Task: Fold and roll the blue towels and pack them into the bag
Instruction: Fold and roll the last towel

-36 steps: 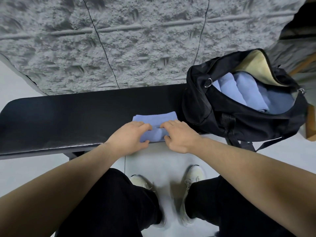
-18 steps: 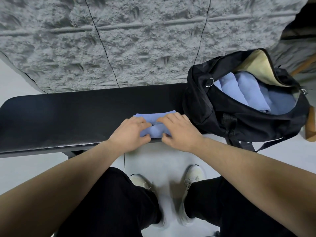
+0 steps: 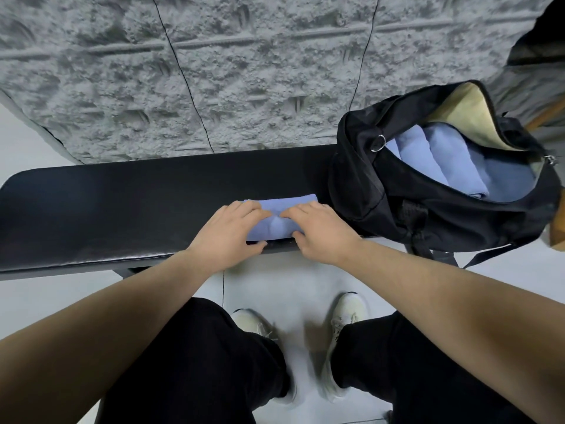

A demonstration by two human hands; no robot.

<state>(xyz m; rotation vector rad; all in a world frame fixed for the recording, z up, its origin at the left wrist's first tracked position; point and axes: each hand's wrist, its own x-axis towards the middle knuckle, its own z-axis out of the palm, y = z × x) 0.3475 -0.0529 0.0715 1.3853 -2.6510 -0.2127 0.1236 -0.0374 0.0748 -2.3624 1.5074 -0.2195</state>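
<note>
A blue towel [image 3: 276, 223], partly rolled, lies on the black bench [image 3: 128, 206] near its front edge. My left hand [image 3: 227, 235] grips the roll's left half, fingers curled over the top and thumb under the near side. My right hand [image 3: 321, 231] grips the right half the same way. A flat strip of the towel shows beyond my fingers. The black bag [image 3: 397, 203] stands open on the bench's right end, just right of my right hand. Several rolled blue towels [image 3: 443, 160] lie inside it.
A rough grey textured wall [image 3: 214, 71] rises right behind the bench. Pale floor [image 3: 275, 286] lies below the bench, with my legs in black trousers and white shoes [image 3: 345, 316]. A wooden piece [image 3: 558, 231] shows at the far right edge.
Both hands have rolled the towel away from me towards the wall. The roll has grown thicker and the flat part beyond my fingers has shrunk.
</note>
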